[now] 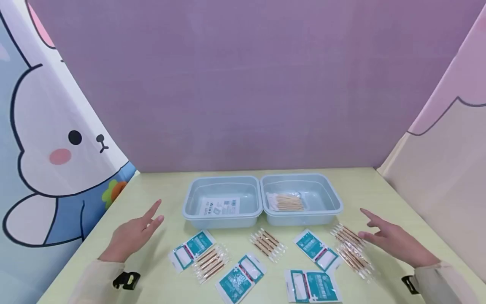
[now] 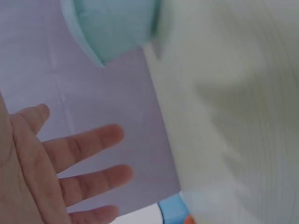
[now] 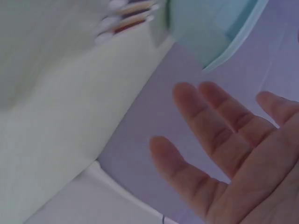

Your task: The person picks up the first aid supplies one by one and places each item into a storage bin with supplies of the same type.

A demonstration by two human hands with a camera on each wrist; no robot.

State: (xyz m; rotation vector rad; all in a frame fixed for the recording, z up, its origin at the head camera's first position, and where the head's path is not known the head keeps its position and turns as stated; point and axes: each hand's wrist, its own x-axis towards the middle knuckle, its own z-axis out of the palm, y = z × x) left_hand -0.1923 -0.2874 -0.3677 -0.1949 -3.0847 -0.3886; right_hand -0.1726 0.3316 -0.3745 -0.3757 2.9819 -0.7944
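My left hand [image 1: 130, 234] hovers over the table left of the bins, fingers extended, holding nothing. On the other side my right hand [image 1: 396, 240] is held up near two clear packs of brown-stick cotton swabs [image 1: 355, 258], also holding nothing; I cannot tell whether it touches them. Two light blue plastic bins [image 1: 228, 222] stand side by side at the back. The left bin contains a printed white label or card [image 1: 220, 206]; the right bin [image 1: 303, 218] contains a pack of pale-stick cotton swabs [image 1: 288, 202]. Both wrist views show spread, relaxed fingers.
Several teal-and-white packets [image 1: 241, 278] lie along the front of the pale table [image 1: 163, 185]. More brown-stick swab packs [image 1: 267, 245] lie among them, one beside the left packet [image 1: 193, 249]. A purple panel [image 1: 243, 84] rises behind; printed cloth [image 1: 57, 126] hangs at the sides.
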